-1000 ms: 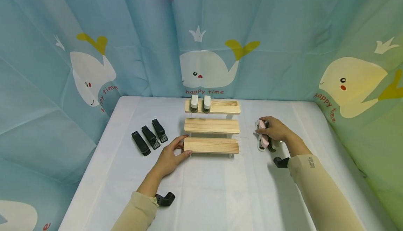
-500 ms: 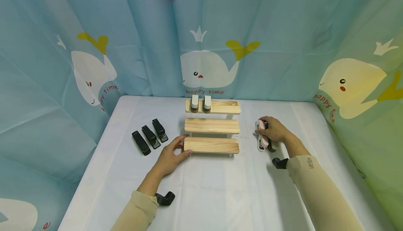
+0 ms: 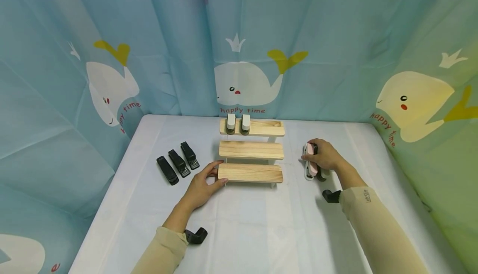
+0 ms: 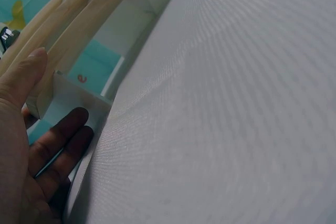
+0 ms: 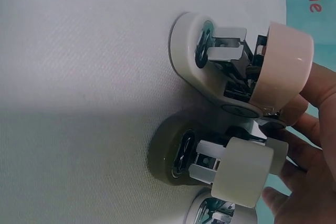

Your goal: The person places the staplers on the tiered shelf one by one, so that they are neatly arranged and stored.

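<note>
My left hand (image 3: 199, 189) grips the left end of the lowest wooden board (image 3: 250, 172) of a three-step display stand. In the left wrist view the thumb lies against the board (image 4: 86, 30), while other fingers stretch beside the stand's clear side panel. At the right of the table, my right hand (image 3: 325, 154) holds a pink stapler (image 3: 311, 168) with a white base, thumb on its left side. The right wrist view shows this pink stapler (image 5: 283, 66) end-on. Beside it stand a cream-topped stapler (image 5: 244, 171) with a dark base and part of a third stapler (image 5: 212, 211).
Two white-topped staplers (image 3: 245, 123) stand at the left of the stand's top board (image 3: 267, 128). The middle board (image 3: 251, 150) is bare wood. Three black staplers (image 3: 179, 163) lie slanted left of the stand. A whale-print curtain (image 3: 168, 58) surrounds the white-covered table (image 3: 254, 232).
The right hand and the pink stapler have shifted very slightly, and the stapler looks a little straighter. My left hand keeps its place on the stand.
</note>
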`<state>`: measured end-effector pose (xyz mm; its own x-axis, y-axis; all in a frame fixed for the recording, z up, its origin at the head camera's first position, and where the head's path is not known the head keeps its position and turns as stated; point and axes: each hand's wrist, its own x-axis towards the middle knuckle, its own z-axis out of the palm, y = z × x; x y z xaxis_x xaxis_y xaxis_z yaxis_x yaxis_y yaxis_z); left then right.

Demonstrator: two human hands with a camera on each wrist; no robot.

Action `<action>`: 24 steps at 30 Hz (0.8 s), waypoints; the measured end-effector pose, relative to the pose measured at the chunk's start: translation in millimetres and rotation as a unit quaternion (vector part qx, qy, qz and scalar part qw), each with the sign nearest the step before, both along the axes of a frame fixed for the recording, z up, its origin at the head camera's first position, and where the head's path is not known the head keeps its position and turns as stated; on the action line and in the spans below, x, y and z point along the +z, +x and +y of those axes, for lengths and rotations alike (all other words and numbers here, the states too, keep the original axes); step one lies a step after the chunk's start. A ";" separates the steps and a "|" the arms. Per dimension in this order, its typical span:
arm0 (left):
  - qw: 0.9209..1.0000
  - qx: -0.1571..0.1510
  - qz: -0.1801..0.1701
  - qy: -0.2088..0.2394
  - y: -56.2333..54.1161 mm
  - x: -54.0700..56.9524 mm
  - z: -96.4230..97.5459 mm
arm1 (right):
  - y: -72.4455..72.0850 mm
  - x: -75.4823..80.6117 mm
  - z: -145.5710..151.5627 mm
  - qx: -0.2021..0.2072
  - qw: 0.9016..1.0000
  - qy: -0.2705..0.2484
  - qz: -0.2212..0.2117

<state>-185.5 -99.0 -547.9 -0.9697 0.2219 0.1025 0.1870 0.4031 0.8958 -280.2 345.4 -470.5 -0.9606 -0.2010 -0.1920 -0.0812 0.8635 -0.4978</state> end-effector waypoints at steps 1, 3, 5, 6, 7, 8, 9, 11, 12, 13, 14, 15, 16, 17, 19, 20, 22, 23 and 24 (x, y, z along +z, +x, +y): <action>1.000 0.000 0.000 0.000 0.1 -0.1 0.0 | 0.3 0.1 -0.1 -0.002 1.000 -0.001 0.001; 1.000 0.000 0.001 0.000 0.4 -0.2 -0.1 | 1.1 0.7 -0.5 -0.004 1.000 -0.001 0.002; 1.000 0.000 0.002 -0.001 0.7 -0.1 -0.2 | 1.8 1.6 -1.0 -0.006 1.000 -0.002 0.004; 1.000 -0.001 0.004 -0.001 0.7 0.0 -0.2 | 1.9 2.0 -1.3 -0.008 1.000 -0.002 0.005; 1.000 0.000 0.005 -0.001 0.7 0.0 -0.1 | 2.2 2.7 -1.5 -0.009 1.000 -0.002 0.005; 1.000 0.000 0.007 -0.002 0.8 0.1 -0.1 | 2.6 3.4 -1.6 -0.010 1.000 -0.002 0.006; 1.000 0.000 0.008 -0.002 0.8 0.1 -0.1 | 2.7 4.1 -1.9 -0.011 1.000 -0.002 0.006; 1.000 0.000 0.010 -0.002 0.7 -0.3 -0.1 | 2.9 5.0 -2.3 -0.012 1.000 -0.003 0.006; 1.000 0.000 0.011 -0.002 0.7 -0.5 -0.1 | 3.0 5.5 -2.5 -0.012 1.000 -0.004 0.006; 1.000 0.000 0.011 -0.002 0.7 -0.7 -0.1 | 3.4 6.2 -2.7 -0.012 1.000 -0.004 0.005; 1.000 0.000 0.011 -0.002 0.7 -0.8 -0.2 | 3.6 6.6 -3.0 -0.012 1.000 -0.006 0.005; 1.000 0.000 0.011 -0.001 0.6 -0.9 -0.2 | 3.8 7.0 -3.2 -0.012 1.000 -0.007 0.006; 1.000 0.000 0.011 -0.001 0.6 -1.0 -0.2 | 4.3 7.5 -3.1 -0.012 1.000 -0.008 0.006; 1.000 0.000 0.012 -0.001 0.6 -1.0 -0.2 | 4.6 8.0 -3.2 -0.011 1.000 -0.009 0.007; 1.000 0.000 0.011 -0.001 0.7 -1.1 -0.2 | 5.5 9.1 -3.1 -0.009 1.000 -0.011 0.009; 1.000 0.001 0.011 -0.001 0.8 -1.1 -0.2 | 5.9 9.6 -3.3 -0.009 1.000 -0.012 0.011; 1.000 0.000 0.010 0.000 0.9 -1.0 -0.2 | 6.2 10.6 -3.6 -0.008 1.000 -0.014 0.013; 1.000 0.001 0.010 0.000 0.9 -0.9 -0.2 | 6.4 11.3 -4.3 -0.008 1.000 -0.015 0.015; 1.000 0.001 0.010 0.001 1.0 -0.8 -0.2 | 6.4 11.7 -4.8 -0.008 1.000 -0.016 0.016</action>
<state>-184.5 -99.2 -548.7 -0.9679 0.2199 0.1216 0.2036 0.4026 0.8924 -273.8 340.6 -458.8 -0.9691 -0.1918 -0.1552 -0.0842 0.8483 -0.5228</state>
